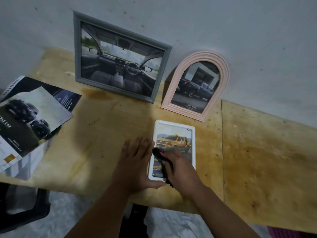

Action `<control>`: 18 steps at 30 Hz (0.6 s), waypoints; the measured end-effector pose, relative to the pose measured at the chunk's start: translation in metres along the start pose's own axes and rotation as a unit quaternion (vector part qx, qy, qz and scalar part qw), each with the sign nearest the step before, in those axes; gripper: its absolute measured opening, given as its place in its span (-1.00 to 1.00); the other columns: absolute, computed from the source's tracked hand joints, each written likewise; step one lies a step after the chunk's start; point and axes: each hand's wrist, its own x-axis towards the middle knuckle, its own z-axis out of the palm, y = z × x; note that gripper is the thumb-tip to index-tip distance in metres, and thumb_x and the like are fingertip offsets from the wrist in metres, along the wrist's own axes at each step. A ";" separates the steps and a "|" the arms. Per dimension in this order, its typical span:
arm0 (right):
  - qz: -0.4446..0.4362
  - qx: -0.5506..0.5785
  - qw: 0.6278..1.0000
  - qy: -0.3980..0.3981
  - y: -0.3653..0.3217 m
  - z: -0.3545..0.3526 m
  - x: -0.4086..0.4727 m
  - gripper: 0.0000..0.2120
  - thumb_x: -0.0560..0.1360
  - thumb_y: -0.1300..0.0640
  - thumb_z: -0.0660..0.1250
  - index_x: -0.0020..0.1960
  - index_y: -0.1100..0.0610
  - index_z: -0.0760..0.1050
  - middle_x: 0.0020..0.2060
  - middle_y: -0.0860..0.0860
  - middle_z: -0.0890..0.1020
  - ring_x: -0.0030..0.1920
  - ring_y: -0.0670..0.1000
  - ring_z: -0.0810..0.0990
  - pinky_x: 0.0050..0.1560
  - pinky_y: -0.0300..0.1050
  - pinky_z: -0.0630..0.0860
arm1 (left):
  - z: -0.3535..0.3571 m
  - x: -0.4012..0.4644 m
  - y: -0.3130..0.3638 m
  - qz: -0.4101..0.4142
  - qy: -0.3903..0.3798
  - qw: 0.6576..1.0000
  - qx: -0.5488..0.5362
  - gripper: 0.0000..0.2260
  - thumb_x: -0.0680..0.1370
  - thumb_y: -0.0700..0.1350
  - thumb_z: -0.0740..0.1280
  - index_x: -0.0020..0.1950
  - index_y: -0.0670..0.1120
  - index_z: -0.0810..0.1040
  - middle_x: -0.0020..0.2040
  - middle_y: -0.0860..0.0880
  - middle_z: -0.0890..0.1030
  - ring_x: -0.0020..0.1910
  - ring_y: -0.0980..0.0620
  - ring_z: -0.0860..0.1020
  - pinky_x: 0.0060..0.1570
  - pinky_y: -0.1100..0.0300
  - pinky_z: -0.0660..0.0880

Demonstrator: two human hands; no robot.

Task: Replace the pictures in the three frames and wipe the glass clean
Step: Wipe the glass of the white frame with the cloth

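bare wooden table (257, 152) right of white frame (193, 134), pink arched frame (173, 93) close behind, brochures (30, 117) far left

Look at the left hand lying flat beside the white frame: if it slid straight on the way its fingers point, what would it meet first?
Bare table first; beyond that, probably the lower edge of the grey frame leaning on the wall. The left hand points up and slightly right, so depth leaves this uncertain.
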 end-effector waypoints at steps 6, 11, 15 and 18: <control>0.062 0.137 0.988 -0.038 0.009 -0.042 0.037 -0.78 0.65 0.12 0.30 0.23 -0.02 0.65 -0.06 -0.08 0.71 -0.08 -0.10 0.68 0.00 -0.05 0.63 | -0.004 0.001 0.000 -0.005 -0.015 1.000 0.001 0.19 0.27 0.70 0.14 0.64 -0.13 0.23 0.66 -0.11 0.18 0.66 -0.18 0.07 0.52 -0.39 0.07; 0.019 -0.100 0.990 0.093 0.012 -0.027 0.073 -0.60 0.68 -0.06 0.20 0.48 0.01 0.45 0.11 0.05 0.53 0.01 0.12 0.59 -0.04 0.04 0.57 | -0.003 0.000 -0.001 -0.004 -0.028 1.000 0.004 0.20 0.28 0.70 0.11 0.65 -0.14 0.20 0.67 -0.12 0.16 0.66 -0.18 0.05 0.54 -0.38 0.03; -0.052 -0.112 0.989 0.077 0.018 -0.003 0.063 -0.60 0.71 0.02 0.17 0.52 0.07 0.40 0.08 0.08 0.52 -0.07 0.19 0.62 -0.09 0.09 0.57 | -0.001 0.000 -0.002 -0.003 -0.029 1.000 0.011 0.20 0.29 0.70 0.10 0.65 -0.14 0.20 0.66 -0.13 0.18 0.66 -0.19 0.07 0.54 -0.39 0.04; -0.091 -0.088 0.991 0.050 0.025 -0.002 0.046 -0.62 0.70 0.07 0.17 0.50 0.05 0.44 0.20 0.08 0.58 0.05 0.16 0.63 0.03 0.04 0.57 | -0.001 -0.001 -0.001 -0.002 -0.024 1.000 0.014 0.19 0.29 0.69 0.12 0.64 -0.16 0.22 0.65 -0.14 0.21 0.65 -0.20 0.10 0.53 -0.39 0.07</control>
